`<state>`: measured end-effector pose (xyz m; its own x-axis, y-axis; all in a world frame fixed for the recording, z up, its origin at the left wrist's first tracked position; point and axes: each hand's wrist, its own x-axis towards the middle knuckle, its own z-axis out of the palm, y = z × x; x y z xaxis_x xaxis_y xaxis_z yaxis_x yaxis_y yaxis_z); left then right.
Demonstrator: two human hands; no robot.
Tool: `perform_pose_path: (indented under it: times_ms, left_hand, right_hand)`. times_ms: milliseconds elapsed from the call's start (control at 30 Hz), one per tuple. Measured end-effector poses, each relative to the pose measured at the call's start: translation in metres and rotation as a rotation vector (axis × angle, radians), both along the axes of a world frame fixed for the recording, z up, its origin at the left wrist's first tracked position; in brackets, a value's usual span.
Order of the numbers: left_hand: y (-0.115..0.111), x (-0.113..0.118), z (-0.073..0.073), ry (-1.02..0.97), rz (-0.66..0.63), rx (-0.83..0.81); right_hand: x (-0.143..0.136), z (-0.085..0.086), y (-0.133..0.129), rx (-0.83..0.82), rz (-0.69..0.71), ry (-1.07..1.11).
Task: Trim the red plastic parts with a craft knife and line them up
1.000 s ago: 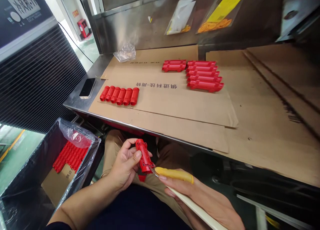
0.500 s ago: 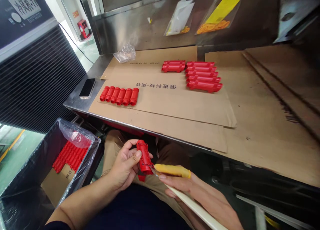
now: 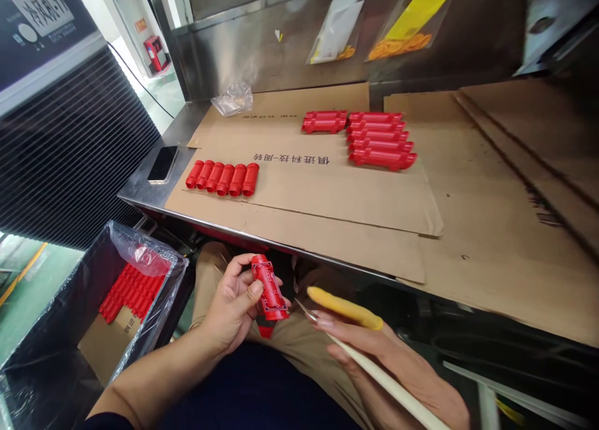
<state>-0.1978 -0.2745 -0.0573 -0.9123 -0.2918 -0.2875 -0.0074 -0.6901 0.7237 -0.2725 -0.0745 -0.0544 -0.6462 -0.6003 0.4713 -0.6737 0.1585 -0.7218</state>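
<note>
My left hand (image 3: 241, 302) grips a red plastic half-tube part (image 3: 270, 288) in front of my lap, with the dark-outlined side turned up toward me. To its right, my right hand (image 3: 369, 346) is closed around a knife with a long cream handle (image 3: 388, 383) and a thin pointed blade (image 3: 305, 309). The blade tip is apart from the part, a short way right of its lower end. A yellow finger cot (image 3: 346, 306) covers one finger of my right hand. Below the held part, another bit of red (image 3: 266, 332) shows near my lap, mostly hidden.
On the bench's cardboard (image 3: 299, 193) lie a row of red parts (image 3: 222, 178) at left and stacked red parts (image 3: 380, 140) further back. A phone (image 3: 163, 164) rests near the left edge. A lined bin (image 3: 175, 268) with red parts (image 3: 133, 289) stands lower left.
The knife and my right hand have moved right, and the blade has come away from the part's lower end. My left hand has raised and slightly turned the part.
</note>
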Motion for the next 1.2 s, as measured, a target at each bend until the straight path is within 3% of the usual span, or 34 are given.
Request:
perform_pose_path:
  times_ms: [200,467,700,833,933,1067,1133,1200]
  left_hand:
    - [0.001,-0.001,0.001,-0.042,-0.023,0.011]
    - [0.002,0.002,0.003,-0.068,-0.004,0.021]
    - [0.002,0.001,0.001,-0.104,0.007,0.017]
    - [0.003,0.001,-0.004,-0.162,-0.003,0.051]
    - [0.004,0.001,-0.007,-0.194,0.007,0.094]
    - [0.005,0.0,-0.005,-0.177,0.024,0.088]
    - [0.005,0.0,-0.002,-0.142,0.033,0.067]
    - [0.004,-0.001,0.001,-0.106,0.048,0.042]
  right_hand:
    - [0.001,0.003,-0.002,-0.045,0.286,-0.043]
    - [0.021,0.014,-0.014,-0.122,0.163,-0.216]
    - [-0.008,0.014,-0.004,0.011,0.417,-0.163]
    - [-0.019,0.011,-0.008,0.141,0.475,-0.08]
    - [-0.018,0.003,-0.014,0.112,0.443,0.004]
    - [-0.004,0.001,-0.016,-0.048,0.389,-0.185]
    - [0.004,0.007,-0.014,-0.121,0.505,-0.458]
    - [0.008,0.012,-0.009,-0.193,0.723,-0.789]
